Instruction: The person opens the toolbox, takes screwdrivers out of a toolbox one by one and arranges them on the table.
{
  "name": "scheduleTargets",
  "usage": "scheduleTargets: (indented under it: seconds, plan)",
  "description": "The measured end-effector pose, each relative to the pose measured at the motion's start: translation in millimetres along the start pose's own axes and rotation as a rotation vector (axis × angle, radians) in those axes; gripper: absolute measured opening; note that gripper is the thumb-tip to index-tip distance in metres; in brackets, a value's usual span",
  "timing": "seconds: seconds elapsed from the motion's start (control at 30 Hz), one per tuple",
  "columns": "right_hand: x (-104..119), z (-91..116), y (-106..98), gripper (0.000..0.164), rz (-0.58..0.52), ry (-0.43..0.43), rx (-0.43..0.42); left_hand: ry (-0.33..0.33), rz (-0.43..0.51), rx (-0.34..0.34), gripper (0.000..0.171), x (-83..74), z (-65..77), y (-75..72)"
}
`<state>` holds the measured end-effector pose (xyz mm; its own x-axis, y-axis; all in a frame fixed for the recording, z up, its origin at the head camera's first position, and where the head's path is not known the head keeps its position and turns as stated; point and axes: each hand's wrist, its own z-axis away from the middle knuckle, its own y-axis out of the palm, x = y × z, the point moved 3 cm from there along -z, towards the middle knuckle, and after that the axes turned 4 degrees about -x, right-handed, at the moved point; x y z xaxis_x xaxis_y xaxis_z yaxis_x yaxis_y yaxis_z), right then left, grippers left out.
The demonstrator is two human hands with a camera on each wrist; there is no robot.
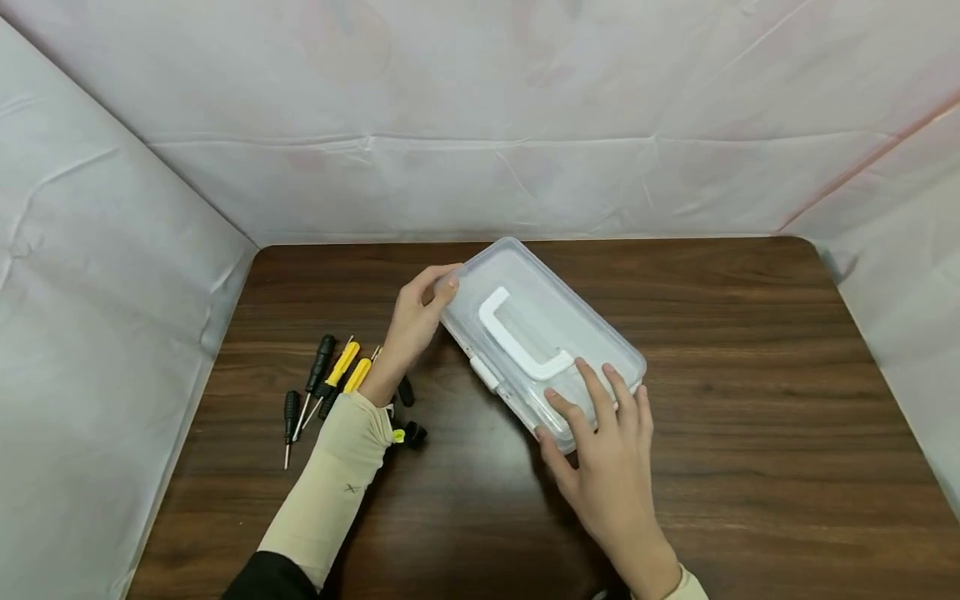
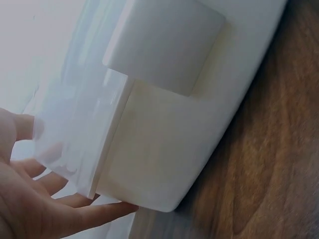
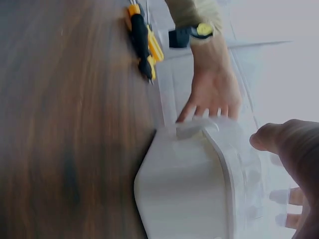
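A plastic case (image 1: 573,312) with a clear lid, a white base and a white carry handle (image 1: 491,321) lies slanted over the table. My left hand (image 1: 416,321) grips its far left corner, thumb over the lid edge and fingers along the side, as the left wrist view shows. On the near right end of the lid rest the spread fingers of my right hand (image 1: 611,454); its thumb is by the near edge. A white latch (image 2: 164,42) stands out from the case's side. The contents cannot be made out.
Left of the case, partly behind the left forearm, lie several screwdrivers: black-handled ones (image 1: 321,360) and yellow-and-black ones (image 1: 343,363). The brown wooden table (image 1: 750,400) has white sheeting (image 1: 480,183) along its back and sides.
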<state>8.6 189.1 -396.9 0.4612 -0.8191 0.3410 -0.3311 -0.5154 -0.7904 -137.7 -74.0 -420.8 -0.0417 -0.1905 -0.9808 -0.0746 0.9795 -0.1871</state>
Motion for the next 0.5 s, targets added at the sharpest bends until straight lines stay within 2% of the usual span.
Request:
scheduleTargets:
  seconds: [0.37, 0.5]
  plan:
    - [-38, -8, -13, 0.05, 0.025, 0.057, -0.054, -0.019, 0.009, -0.026, 0.035, -4.9, 4.2, 19.1]
    - [-54, -11, -18, 0.048, 0.036, 0.079, -0.071, -0.041, 0.023, -0.002, 0.036, -7.4, 5.9, 30.2]
